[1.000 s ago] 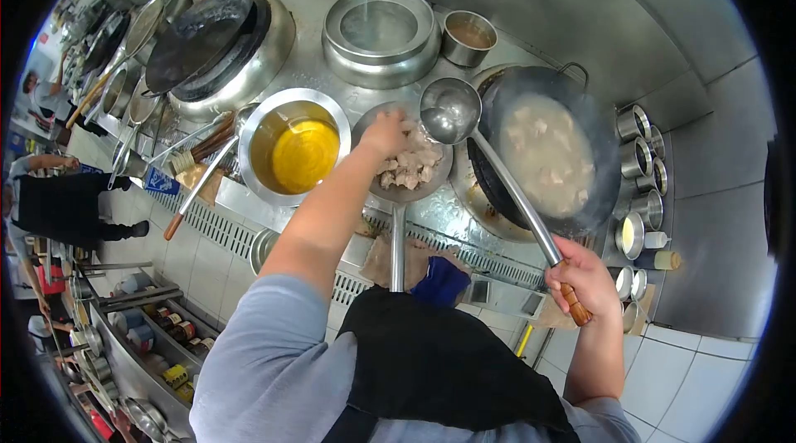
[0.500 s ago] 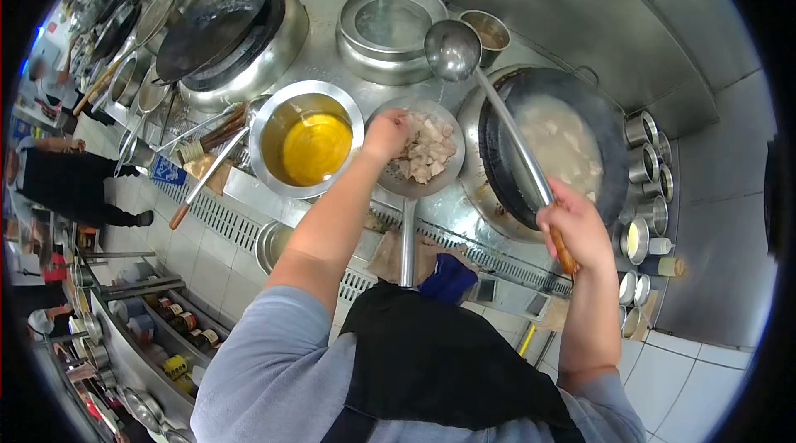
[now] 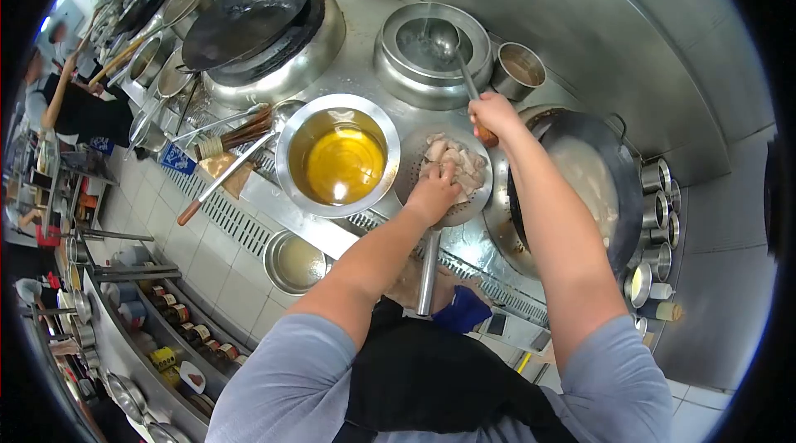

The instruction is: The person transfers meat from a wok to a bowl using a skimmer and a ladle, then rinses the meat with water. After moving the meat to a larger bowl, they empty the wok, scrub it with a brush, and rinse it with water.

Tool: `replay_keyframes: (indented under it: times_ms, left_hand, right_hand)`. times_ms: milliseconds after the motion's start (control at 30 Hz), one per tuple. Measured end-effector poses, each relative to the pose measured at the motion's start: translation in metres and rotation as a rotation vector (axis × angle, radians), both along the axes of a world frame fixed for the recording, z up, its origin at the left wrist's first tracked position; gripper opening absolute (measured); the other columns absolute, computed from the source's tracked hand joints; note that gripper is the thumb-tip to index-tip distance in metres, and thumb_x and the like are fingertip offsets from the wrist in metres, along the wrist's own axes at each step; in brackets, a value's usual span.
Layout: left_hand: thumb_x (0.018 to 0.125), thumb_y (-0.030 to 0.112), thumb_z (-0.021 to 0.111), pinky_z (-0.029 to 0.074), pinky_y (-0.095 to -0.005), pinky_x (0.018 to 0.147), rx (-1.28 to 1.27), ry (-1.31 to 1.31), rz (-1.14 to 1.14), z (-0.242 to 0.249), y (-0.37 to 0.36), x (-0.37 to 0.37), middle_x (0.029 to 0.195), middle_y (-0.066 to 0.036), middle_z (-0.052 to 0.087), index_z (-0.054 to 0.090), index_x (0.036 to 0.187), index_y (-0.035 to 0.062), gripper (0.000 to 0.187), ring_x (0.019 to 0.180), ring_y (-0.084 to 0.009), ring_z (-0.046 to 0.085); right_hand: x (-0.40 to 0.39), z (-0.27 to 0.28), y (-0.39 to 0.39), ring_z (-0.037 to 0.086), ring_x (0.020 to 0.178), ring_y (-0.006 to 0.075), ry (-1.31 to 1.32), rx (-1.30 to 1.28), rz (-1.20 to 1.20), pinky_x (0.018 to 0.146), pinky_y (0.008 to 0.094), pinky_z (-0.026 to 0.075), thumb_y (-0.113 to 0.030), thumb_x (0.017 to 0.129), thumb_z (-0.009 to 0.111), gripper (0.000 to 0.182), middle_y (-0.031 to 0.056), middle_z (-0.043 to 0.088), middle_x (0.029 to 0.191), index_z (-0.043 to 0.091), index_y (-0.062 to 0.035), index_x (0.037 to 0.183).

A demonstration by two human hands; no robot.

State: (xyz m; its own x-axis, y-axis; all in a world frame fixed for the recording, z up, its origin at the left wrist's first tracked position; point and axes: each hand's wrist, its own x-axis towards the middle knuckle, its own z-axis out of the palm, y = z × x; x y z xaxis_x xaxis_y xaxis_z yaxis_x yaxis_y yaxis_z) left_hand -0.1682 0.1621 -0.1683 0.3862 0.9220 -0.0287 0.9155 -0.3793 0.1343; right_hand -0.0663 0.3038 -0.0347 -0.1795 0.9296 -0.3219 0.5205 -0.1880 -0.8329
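since the earlier frame, the ladle point(image 3: 467, 78) has swung its bowl to the mouth of a steel water pot point(image 3: 414, 88), and the right hand point(image 3: 495, 114) has moved from the near edge of the wok point(image 3: 630, 211) to just beyond the strainer point(image 3: 410, 171). the left hand point(image 3: 434, 192) has shifted to the near side of the pale meat pieces point(image 3: 469, 169) inside the strainer.

the right hand is wrapped around the ladle's handle. the left hand's fingers curl over the meat; their tips are partly hidden, so i cannot tell whether they pinch a piece.

the water pot stands beyond the strainer, the wok to the strainer's right.

the step seems to be dipping the ladle while minding the meat; next calls for lifting the ladle level. the right forearm point(image 3: 560, 202) crosses before the wok; the left forearm point(image 3: 369, 260) slants up to the strainer.
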Motion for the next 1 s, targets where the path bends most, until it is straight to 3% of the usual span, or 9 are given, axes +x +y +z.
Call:
replay_keyframes:
  times_ms: [100, 167, 333, 533, 600, 633, 700, 900, 1000]
  left_hand:
    - [0.084, 0.017, 0.06, 0.048, -0.0447, 0.095, -0.062, -0.199, 0.065, 0.003, 0.008, -0.004, 0.145, -0.021, 0.031, 0.061, 0.119, 0.0147, 0.035, 0.122, -0.0418, 0.046]
    - [0.074, 0.019, 0.071, 0.048, -0.0397, 0.093, -0.154, -0.716, 0.33, 0.008, 0.013, -0.011, 0.144, -0.026, 0.03, 0.059, 0.115, 0.0095, 0.045, 0.116, -0.0407, 0.051]
    - [0.08, 0.036, 0.067, 0.049, -0.0395, 0.084, -0.069, -0.945, 0.664, -0.007, 0.071, -0.025, 0.108, -0.024, 0.064, 0.062, 0.111, 0.002, 0.046, 0.097, -0.0373, 0.063]
    - [0.09, 0.04, 0.054, 0.044, -0.0434, 0.093, -0.38, -0.936, 0.721, 0.002, 0.114, -0.029, 0.102, -0.023, 0.066, 0.064, 0.11, 0.0016, 0.044, 0.099, -0.038, 0.061]
    - [0.09, 0.03, 0.061, 0.048, -0.0376, 0.058, -0.551, -1.278, 0.676, -0.008, 0.125, -0.027, 0.078, -0.014, 0.066, 0.06, 0.093, -0.0013, 0.032, 0.064, -0.0212, 0.062]
    - [0.09, 0.03, 0.061, 0.048, -0.0376, 0.058, -0.552, -1.276, 0.672, -0.009, 0.127, -0.025, 0.078, -0.014, 0.066, 0.06, 0.093, -0.0013, 0.032, 0.064, -0.0212, 0.062]
    - [0.088, 0.026, 0.053, 0.049, -0.0383, 0.083, -0.702, -1.292, 0.606, -0.009, 0.128, -0.024, 0.094, -0.02, 0.069, 0.066, 0.102, 0.0027, 0.03, 0.093, -0.0308, 0.066]
    - [0.086, 0.023, 0.057, 0.049, -0.0403, 0.089, -0.255, -0.472, 0.422, 0.033, 0.08, -0.012, 0.102, -0.025, 0.065, 0.064, 0.105, 0.0012, 0.03, 0.1, -0.0333, 0.063]
    - [0.087, 0.029, 0.058, 0.045, -0.0421, 0.097, -0.25, -0.693, 0.678, 0.01, 0.066, 0.004, 0.131, -0.027, 0.049, 0.062, 0.114, 0.0046, 0.037, 0.116, -0.0374, 0.054]
  right_hand:
    - [0.008, -0.001, 0.004, 0.047, 0.048, 0.0127, 0.924, -0.693, -0.175, 0.041, 0.0267, 0.037, -0.01, 0.084, 0.051, 0.005, 0.0038, 0.053, 0.066, 0.05, -0.0048, 0.086]
    - [0.016, -0.002, -0.013, 0.047, 0.049, 0.0121, 1.035, -0.735, -0.157, 0.041, 0.0262, 0.037, -0.01, 0.084, 0.051, 0.007, 0.003, 0.051, 0.066, 0.05, -0.0041, 0.088]
    - [0.056, 0.034, -0.072, 0.046, 0.048, 0.0116, 1.274, -0.728, -0.123, 0.039, 0.0263, 0.036, -0.01, 0.087, 0.05, 0.013, 0.0025, 0.051, 0.069, 0.051, -0.0012, 0.097]
    - [0.108, 0.09, -0.148, 0.044, 0.042, 0.0121, 1.083, -0.614, -0.176, 0.034, 0.0258, 0.034, -0.01, 0.088, 0.048, 0.031, 0.0056, 0.05, 0.069, 0.048, -0.0007, 0.117]
    - [0.123, 0.1, -0.17, 0.043, 0.041, 0.0123, 1.052, -0.603, -0.166, 0.034, 0.0254, 0.034, -0.009, 0.087, 0.048, 0.034, 0.0061, 0.049, 0.068, 0.045, -0.0005, 0.12]
    - [0.13, 0.105, -0.181, 0.043, 0.04, 0.0125, 1.016, -0.599, -0.15, 0.033, 0.0249, 0.033, -0.008, 0.087, 0.048, 0.038, 0.0065, 0.049, 0.068, 0.042, -0.0003, 0.123]
    - [0.142, 0.116, -0.203, 0.043, 0.039, 0.0126, 0.931, -0.572, -0.161, 0.033, 0.0251, 0.033, -0.006, 0.085, 0.048, 0.04, 0.0066, 0.048, 0.067, 0.042, 0.0006, 0.125]
    - [0.176, 0.13, -0.253, 0.043, 0.035, 0.0125, 0.667, -0.524, -0.156, 0.03, 0.025, 0.034, -0.002, 0.081, 0.047, 0.05, 0.0067, 0.048, 0.063, 0.041, 0.0031, 0.13]
    - [0.189, 0.128, -0.271, 0.043, 0.036, 0.0125, 0.556, -0.478, -0.104, 0.032, 0.0236, 0.036, -0.002, 0.079, 0.048, 0.052, 0.0066, 0.048, 0.063, 0.042, 0.002, 0.131]
